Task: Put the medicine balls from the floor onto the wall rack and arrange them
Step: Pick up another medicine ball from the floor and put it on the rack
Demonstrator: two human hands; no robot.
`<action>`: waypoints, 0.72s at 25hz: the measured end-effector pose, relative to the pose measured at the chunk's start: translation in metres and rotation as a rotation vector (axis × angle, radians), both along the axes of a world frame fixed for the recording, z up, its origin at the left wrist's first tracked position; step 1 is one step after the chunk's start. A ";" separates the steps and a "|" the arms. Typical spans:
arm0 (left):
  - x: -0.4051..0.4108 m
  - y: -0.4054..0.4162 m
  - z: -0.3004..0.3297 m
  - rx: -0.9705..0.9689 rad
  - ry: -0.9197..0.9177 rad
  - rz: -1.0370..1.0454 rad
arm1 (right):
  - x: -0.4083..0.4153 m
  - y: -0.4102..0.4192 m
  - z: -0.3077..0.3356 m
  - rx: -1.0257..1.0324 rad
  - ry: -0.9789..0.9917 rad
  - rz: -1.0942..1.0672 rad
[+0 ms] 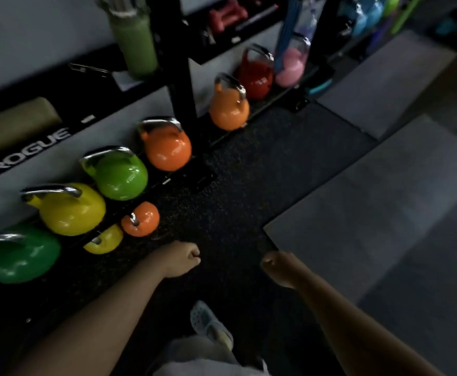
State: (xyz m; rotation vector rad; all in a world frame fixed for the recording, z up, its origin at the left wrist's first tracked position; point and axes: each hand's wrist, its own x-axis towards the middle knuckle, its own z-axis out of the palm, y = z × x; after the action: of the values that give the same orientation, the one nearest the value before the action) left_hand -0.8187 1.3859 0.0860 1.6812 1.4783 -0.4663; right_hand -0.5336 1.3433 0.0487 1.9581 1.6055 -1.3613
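Observation:
No medicine ball shows in this view. My left hand (182, 258) hangs over the black rubber floor (238, 169), its fingers curled into a loose fist with nothing in it. My right hand (280, 268) is a short way to its right, also curled shut and holding nothing. The black wall rack (182, 85) rises at the upper middle, with a shelf marked ROGUE (29, 150) running to the left.
A row of kettlebells lines the rack's foot: green (18, 256), yellow (70, 210), light green (119, 175), orange (167, 147), orange (228, 104), red (256, 73), pink (289, 66). Two small kettlebells (140, 219) lie in front. Grey mats (371, 202) cover the right. My shoe (211, 325) is below.

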 end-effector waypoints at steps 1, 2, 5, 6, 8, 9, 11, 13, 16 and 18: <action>0.013 -0.014 -0.009 -0.031 0.009 -0.014 | 0.008 -0.025 -0.010 -0.016 0.011 -0.043; 0.024 -0.026 -0.014 -0.056 0.017 -0.028 | 0.015 -0.046 -0.018 -0.027 0.010 -0.087; 0.069 -0.065 -0.027 -0.112 0.050 -0.106 | 0.043 -0.109 -0.026 -0.023 0.024 -0.243; 0.087 -0.078 -0.032 -0.122 0.066 -0.151 | 0.053 -0.133 -0.030 -0.021 0.027 -0.300; 0.128 -0.105 -0.041 -0.148 0.080 -0.241 | 0.078 -0.182 -0.039 -0.004 0.039 -0.423; 0.150 -0.118 -0.045 -0.171 0.080 -0.293 | 0.091 -0.207 -0.043 0.007 0.052 -0.488; 0.196 -0.140 -0.053 -0.222 0.059 -0.387 | 0.115 -0.251 -0.049 0.023 0.081 -0.636; 0.242 -0.165 -0.063 -0.232 0.029 -0.477 | 0.138 -0.294 -0.055 0.045 0.082 -0.798; 0.312 -0.214 -0.078 -0.218 -0.012 -0.603 | 0.170 -0.355 -0.065 0.043 0.026 -1.040; 0.350 -0.246 -0.098 -0.219 -0.003 -0.672 | 0.188 -0.387 -0.076 0.019 -0.033 -1.171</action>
State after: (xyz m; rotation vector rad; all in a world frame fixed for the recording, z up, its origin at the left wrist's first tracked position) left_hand -0.4684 1.1404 -0.0116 1.9659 0.7874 -0.9425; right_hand -0.3460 0.9560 -0.0274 3.0446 0.3134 -1.5588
